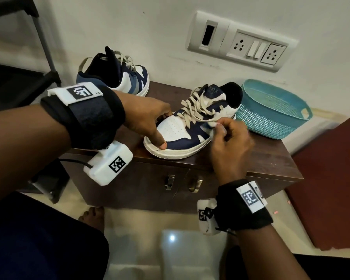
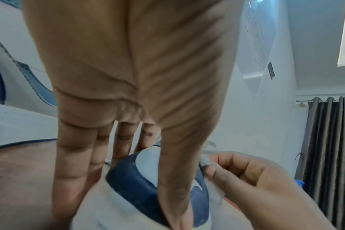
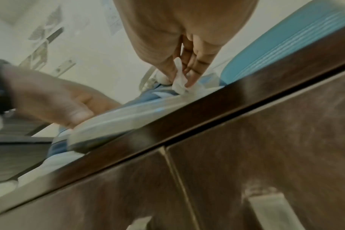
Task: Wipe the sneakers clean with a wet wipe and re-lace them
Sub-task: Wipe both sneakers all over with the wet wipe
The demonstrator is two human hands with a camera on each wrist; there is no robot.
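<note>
Near sneaker (image 1: 182,128) on table (image 1: 271,158), just beside teal basket (image 1: 271,110); second sneaker (image 1: 119,73) further from basket, by wall. Left hand (image 1: 148,118) clamps toe cap, thumb on sole rim. Right hand (image 1: 228,138) pinches wet wipe (image 3: 179,80) against side panel. Risk: toe overhangs table edge; hard strokes could push it off. Laces (image 1: 192,106) loose, may snag wipe.

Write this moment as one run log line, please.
step: wiping | left hand: holds toe of navy-and-white sneaker | right hand: pinches white wet wipe on its side
</note>
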